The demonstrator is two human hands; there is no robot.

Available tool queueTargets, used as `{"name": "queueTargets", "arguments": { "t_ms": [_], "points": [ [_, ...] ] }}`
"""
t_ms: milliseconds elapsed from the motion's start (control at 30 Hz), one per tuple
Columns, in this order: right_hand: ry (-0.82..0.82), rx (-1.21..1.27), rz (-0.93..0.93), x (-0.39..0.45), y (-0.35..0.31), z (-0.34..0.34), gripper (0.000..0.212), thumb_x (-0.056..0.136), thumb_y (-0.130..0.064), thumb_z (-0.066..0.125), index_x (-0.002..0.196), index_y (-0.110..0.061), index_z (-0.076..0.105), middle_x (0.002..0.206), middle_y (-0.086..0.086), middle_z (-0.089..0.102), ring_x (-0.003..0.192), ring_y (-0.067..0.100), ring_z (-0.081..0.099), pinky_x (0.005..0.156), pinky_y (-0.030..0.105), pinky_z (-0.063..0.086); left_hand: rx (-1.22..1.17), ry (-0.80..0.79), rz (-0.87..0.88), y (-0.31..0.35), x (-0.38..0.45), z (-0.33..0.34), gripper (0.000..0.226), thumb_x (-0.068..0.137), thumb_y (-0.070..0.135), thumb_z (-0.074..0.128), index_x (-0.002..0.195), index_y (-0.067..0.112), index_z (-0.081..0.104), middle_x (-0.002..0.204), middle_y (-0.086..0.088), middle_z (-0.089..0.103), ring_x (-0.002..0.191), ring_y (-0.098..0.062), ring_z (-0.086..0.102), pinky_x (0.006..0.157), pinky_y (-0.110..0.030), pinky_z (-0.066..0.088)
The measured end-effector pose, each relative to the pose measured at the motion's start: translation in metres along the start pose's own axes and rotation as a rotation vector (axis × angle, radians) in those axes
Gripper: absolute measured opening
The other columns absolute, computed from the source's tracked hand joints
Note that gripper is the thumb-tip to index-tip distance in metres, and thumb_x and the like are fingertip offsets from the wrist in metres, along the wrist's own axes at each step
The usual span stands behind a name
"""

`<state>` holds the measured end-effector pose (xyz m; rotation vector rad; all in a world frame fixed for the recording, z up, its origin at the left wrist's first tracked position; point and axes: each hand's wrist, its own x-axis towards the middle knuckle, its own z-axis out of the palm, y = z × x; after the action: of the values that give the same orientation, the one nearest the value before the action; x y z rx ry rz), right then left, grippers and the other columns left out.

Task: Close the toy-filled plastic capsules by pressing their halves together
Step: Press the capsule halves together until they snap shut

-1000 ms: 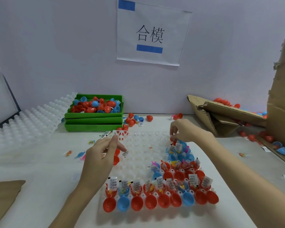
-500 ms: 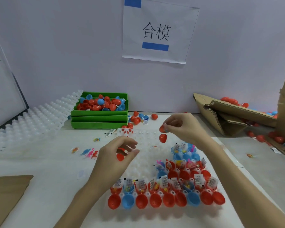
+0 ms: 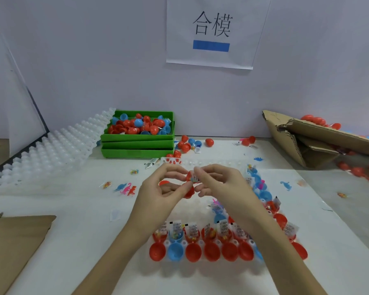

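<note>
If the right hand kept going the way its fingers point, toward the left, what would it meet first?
Almost at once the red capsule that the right hand already pinches, then the left hand just beyond; depth is uncertain.

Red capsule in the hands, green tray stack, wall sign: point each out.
red capsule (image 3: 190, 184), head view, shell between the fingertips.
green tray stack (image 3: 136, 143), head view, front wall.
wall sign (image 3: 211, 26), head view, printed characters.

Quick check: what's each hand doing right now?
Left hand: pinching the red capsule.
Right hand: pinching the same red capsule from the other side.
</note>
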<state>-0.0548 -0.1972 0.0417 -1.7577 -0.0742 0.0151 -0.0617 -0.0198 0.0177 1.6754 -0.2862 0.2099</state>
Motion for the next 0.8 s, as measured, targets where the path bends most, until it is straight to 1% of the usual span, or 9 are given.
{"name": "queueTargets", "arguments": {
  "t_ms": [67, 167, 300, 433, 500, 567, 600, 700, 800],
  "points": [
    [-0.032, 0.139, 0.069, -0.001, 0.000, -0.002, 0.027, 0.102, -0.041, 0.061, 0.108, -0.019, 0.075, 0.096, 0.001, 0.080, 0.088, 0.016, 0.078, 0.086, 0.029, 0.060, -0.065, 0.015, -0.027, 0.000, 0.000, -0.001, 0.019, 0.090, 0.019, 0.080, 0.107, 0.026, 0.072, 0.103, 0.004, 0.077, 0.081, -0.022, 0.080, 0.078, -0.023, 0.061],
    [-0.106, 0.288, 0.102, -0.002, 0.001, -0.007, 0.022, 0.105, -0.027, 0.059, 0.115, -0.013, 0.074, 0.107, 0.007, 0.079, 0.100, 0.021, 0.077, 0.081, 0.023, 0.060, -0.163, 0.012, -0.090, 0.000, 0.001, -0.004, 0.018, 0.093, 0.018, 0.077, 0.110, 0.023, 0.076, 0.105, 0.002, 0.078, 0.085, -0.026, 0.080, 0.080, -0.027, 0.063],
    [-0.119, 0.277, 0.084, -0.004, 0.002, -0.009, 0.021, 0.096, -0.024, 0.072, 0.115, -0.014, 0.073, 0.104, 0.004, 0.080, 0.100, 0.018, 0.077, 0.079, 0.016, 0.058, -0.153, -0.005, -0.104, 0.000, 0.003, -0.007, 0.019, 0.094, 0.019, 0.076, 0.112, 0.025, 0.079, 0.107, 0.003, 0.079, 0.088, -0.023, 0.080, 0.074, -0.019, 0.059],
    [-0.120, 0.259, 0.062, -0.004, 0.004, -0.005, 0.036, 0.085, -0.032, 0.080, 0.116, -0.017, 0.072, 0.104, 0.004, 0.080, 0.100, 0.018, 0.077, 0.081, 0.016, 0.058, -0.140, 0.008, -0.120, -0.001, 0.002, -0.007, 0.017, 0.095, 0.024, 0.074, 0.111, 0.028, 0.081, 0.101, 0.003, 0.080, 0.086, -0.019, 0.079, 0.070, -0.013, 0.054],
    [-0.105, 0.260, 0.067, -0.005, 0.004, -0.003, 0.036, 0.086, -0.035, 0.081, 0.118, -0.020, 0.073, 0.103, 0.002, 0.080, 0.098, 0.017, 0.077, 0.082, 0.017, 0.059, -0.149, 0.010, -0.157, -0.002, 0.002, -0.006, 0.018, 0.097, 0.032, 0.069, 0.110, 0.029, 0.082, 0.101, 0.002, 0.081, 0.090, -0.017, 0.078, 0.077, -0.015, 0.054],
    [-0.088, 0.206, 0.060, -0.006, 0.005, -0.001, 0.031, 0.088, -0.038, 0.079, 0.116, -0.025, 0.075, 0.102, -0.002, 0.081, 0.096, 0.013, 0.077, 0.085, 0.022, 0.060, -0.206, -0.032, -0.203, -0.001, 0.003, -0.007, 0.023, 0.100, 0.033, 0.064, 0.113, 0.026, 0.082, 0.107, 0.000, 0.080, 0.098, -0.018, 0.076, 0.092, -0.025, 0.053],
    [-0.079, 0.173, 0.054, -0.006, 0.006, 0.000, 0.029, 0.088, -0.041, 0.078, 0.114, -0.028, 0.076, 0.102, -0.005, 0.081, 0.095, 0.011, 0.077, 0.087, 0.024, 0.058, -0.212, -0.059, -0.210, -0.001, 0.003, -0.007, 0.023, 0.100, 0.033, 0.064, 0.115, 0.026, 0.081, 0.109, 0.001, 0.080, 0.100, -0.016, 0.076, 0.095, -0.028, 0.051],
    [-0.030, 0.127, 0.042, -0.007, 0.007, 0.000, 0.026, 0.088, -0.044, 0.079, 0.110, -0.030, 0.075, 0.099, -0.009, 0.080, 0.092, 0.008, 0.077, 0.089, 0.031, 0.053, -0.123, -0.080, -0.141, 0.003, 0.003, -0.010, 0.024, 0.095, 0.028, 0.073, 0.117, 0.034, 0.078, 0.108, 0.008, 0.079, 0.101, -0.010, 0.074, 0.080, -0.016, 0.054],
    [0.010, 0.113, 0.020, -0.006, 0.007, 0.000, 0.025, 0.087, -0.038, 0.081, 0.108, -0.025, 0.074, 0.097, -0.007, 0.080, 0.089, 0.009, 0.077, 0.088, 0.032, 0.056, -0.095, -0.020, -0.083, 0.004, 0.004, -0.011, 0.029, 0.087, 0.025, 0.081, 0.115, 0.034, 0.078, 0.106, 0.011, 0.079, 0.100, -0.010, 0.074, 0.077, -0.015, 0.056]
  ]
}}
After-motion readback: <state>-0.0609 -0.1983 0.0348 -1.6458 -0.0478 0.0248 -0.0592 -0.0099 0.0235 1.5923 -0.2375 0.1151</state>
